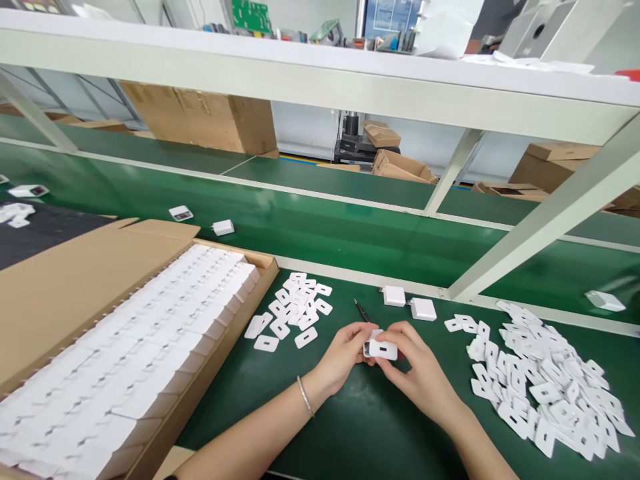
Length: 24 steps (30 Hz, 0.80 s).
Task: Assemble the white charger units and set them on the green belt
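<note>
My left hand and my right hand meet over the green table and both grip one small white charger, which has a slot on its facing side. Fingers of both hands are curled round it. A thin bracelet sits on my left wrist. Two more white chargers lie just beyond my hands, with black tweezers beside them. A small heap of flat white slotted pieces lies to the left. A much larger heap of the same pieces lies to the right.
An open cardboard box packed with rows of white chargers fills the left. Beyond the table edge runs a green conveyor belt carrying a few loose chargers. A white frame shelf crosses overhead, its slanted struts at right. Cardboard boxes stand behind.
</note>
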Available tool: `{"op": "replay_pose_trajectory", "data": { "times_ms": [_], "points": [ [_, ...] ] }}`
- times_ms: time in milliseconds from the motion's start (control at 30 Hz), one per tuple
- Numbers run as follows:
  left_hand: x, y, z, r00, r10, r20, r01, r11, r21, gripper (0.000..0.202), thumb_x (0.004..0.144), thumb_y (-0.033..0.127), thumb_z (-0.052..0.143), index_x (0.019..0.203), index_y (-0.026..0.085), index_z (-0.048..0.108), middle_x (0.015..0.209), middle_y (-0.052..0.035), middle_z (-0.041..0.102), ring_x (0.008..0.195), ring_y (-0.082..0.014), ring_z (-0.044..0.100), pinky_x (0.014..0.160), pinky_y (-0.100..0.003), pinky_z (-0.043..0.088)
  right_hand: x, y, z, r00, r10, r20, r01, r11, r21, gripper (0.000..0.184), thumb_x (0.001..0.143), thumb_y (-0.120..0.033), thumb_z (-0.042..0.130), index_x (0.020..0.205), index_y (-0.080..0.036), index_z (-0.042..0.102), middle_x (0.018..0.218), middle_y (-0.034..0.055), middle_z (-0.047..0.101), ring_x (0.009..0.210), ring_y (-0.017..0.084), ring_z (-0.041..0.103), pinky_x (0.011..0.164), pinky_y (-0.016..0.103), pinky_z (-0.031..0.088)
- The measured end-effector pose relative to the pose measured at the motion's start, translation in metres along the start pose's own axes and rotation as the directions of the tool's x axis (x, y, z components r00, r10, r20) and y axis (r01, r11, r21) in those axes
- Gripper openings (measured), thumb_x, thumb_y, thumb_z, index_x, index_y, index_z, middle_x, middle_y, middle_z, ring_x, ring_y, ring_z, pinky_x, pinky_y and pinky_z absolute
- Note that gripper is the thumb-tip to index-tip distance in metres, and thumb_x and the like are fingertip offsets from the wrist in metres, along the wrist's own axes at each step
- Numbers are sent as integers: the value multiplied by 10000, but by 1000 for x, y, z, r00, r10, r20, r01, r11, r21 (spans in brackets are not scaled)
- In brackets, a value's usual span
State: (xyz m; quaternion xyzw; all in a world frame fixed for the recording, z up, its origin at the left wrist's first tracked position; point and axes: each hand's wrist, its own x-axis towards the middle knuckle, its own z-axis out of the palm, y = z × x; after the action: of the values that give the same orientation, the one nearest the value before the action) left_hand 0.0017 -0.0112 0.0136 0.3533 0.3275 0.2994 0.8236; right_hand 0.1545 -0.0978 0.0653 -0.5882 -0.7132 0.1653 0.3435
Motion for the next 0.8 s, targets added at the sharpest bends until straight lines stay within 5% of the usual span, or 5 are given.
{"op": "replay_pose_trajectory", "data": {
  "times_ms": [133, 300, 500, 667, 800],
  "points": [
    [-2, 1, 0, 999, 6, 49, 1, 991, -133, 527, 838, 586, 794, 1128, 149, 747, 1060, -133, 764, 956, -260, 734, 856, -384, 581, 7, 11, 9, 1000, 24, 8, -24, 997, 79, 249, 977, -212, 615, 1199, -312, 669, 1076, 50, 585, 679, 141, 587, 611, 295, 591],
    [-6, 1, 2, 980, 106, 170, -93, 992, -83, 463, 842, 480, 838, 1196, 198, 736, 1183, -122, 756, 1139, -279, 707, 1039, -409, 522, 5, 25, 14, 992, 23, -122, -12, 996, 88, 203, 974, -223, 629, 1150, -304, 688, 1029, 46, 541, 806, 176, 639, 683, 313, 615],
    [-8, 0, 5, 963, 199, 179, -207, 978, 25, 385, 876, 452, 810, 1172, 211, 757, 1160, -115, 771, 1080, -271, 716, 1024, -404, 517, -2, 30, 21, 981, 18, -194, 4, 994, 111, 250, 956, -236, 662, 1186, -324, 702, 1055, 48, 528, 845, 186, 637, 745, 331, 615],
    [-7, -1, 4, 958, 227, 173, -234, 972, 16, 384, 853, 457, 832, 1150, 221, 776, 1191, -120, 757, 1075, -282, 709, 978, -399, 542, -7, 41, 25, 960, 152, -236, -98, 970, 224, 359, 966, -359, 645, 1316, -287, 610, 1055, 55, 573, 800, 185, 612, 739, 344, 609],
    [-8, -2, 3, 957, 230, 178, -237, 971, 19, 374, 847, 454, 839, 1144, 233, 786, 1139, -107, 754, 1002, -248, 697, 899, -350, 558, -11, 46, 31, 968, 243, -71, -192, 888, 418, 343, 1068, -445, 457, 1356, -277, 536, 1012, 45, 671, 814, 192, 669, 709, 325, 591]
  ]
}}
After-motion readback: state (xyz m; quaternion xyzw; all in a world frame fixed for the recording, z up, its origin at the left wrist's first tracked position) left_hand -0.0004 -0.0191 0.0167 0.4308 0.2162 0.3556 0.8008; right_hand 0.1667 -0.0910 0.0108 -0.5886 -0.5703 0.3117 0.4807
